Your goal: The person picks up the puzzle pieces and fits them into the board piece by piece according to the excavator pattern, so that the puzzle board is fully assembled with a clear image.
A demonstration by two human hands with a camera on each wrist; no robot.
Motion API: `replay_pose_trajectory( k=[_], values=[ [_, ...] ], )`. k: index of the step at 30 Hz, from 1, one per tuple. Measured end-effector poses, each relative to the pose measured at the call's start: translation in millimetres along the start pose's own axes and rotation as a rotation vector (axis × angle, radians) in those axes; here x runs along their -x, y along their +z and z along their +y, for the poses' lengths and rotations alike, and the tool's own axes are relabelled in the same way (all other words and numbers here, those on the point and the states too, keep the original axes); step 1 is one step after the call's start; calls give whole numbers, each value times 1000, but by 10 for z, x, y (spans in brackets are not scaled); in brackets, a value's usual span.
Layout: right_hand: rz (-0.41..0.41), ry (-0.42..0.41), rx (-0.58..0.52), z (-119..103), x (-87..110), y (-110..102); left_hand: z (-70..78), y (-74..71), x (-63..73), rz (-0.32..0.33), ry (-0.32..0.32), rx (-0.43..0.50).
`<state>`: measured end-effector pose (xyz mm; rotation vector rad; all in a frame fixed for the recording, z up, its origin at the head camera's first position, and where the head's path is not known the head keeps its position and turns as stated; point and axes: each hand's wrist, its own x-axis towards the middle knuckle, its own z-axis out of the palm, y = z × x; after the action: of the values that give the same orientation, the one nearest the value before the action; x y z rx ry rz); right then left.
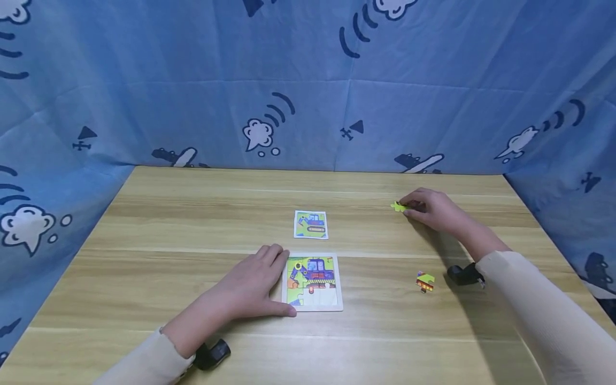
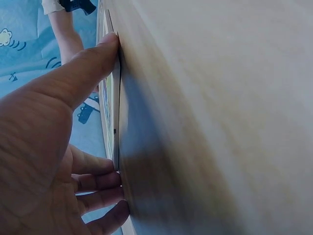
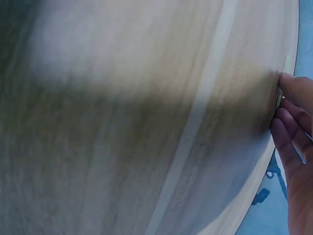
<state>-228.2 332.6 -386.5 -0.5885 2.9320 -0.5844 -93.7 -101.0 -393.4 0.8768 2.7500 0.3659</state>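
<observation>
My left hand (image 1: 252, 280) holds the left side of a white-rimmed jigsaw tray (image 1: 339, 299), its thumb at the near corner and its fingers along the left edge. The tray shows a blue excavator picture, with a bare white section at its lower right. In the left wrist view the thumb and index finger span the tray's thin edge (image 2: 117, 98). Far to the right, my right hand (image 1: 433, 209) pinches a yellow-green jigsaw piece (image 1: 397, 206) between thumb and fingertips. Only a thin edge of that piece (image 3: 286, 63) appears in the right wrist view.
Behind the tray lies a small square picture card (image 1: 310, 225) with a similar excavator. More jigsaw pieces (image 1: 425, 281), green, red and yellow, lie right of the tray, near the right wrist. A blue patterned curtain (image 1: 308, 128) stands around the wooden table (image 1: 192, 214).
</observation>
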Motion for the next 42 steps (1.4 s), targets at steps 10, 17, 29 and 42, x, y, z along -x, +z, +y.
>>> replay_pose_trajectory(
  k=[10, 17, 29, 42],
  values=[
    [6, 12, 27, 18, -29, 16, 4, 1, -5, -3, -3, -2],
    [24, -5, 52, 21, -30, 15, 10, 5, -4, -1, -7, 6],
    [58, -17, 53, -24, 36, -29, 4, -2, 5, -4, -8, -4],
    [111, -133, 33, -236, 123, -109, 2, 1, 1, -6, -5, -10]
  ],
)
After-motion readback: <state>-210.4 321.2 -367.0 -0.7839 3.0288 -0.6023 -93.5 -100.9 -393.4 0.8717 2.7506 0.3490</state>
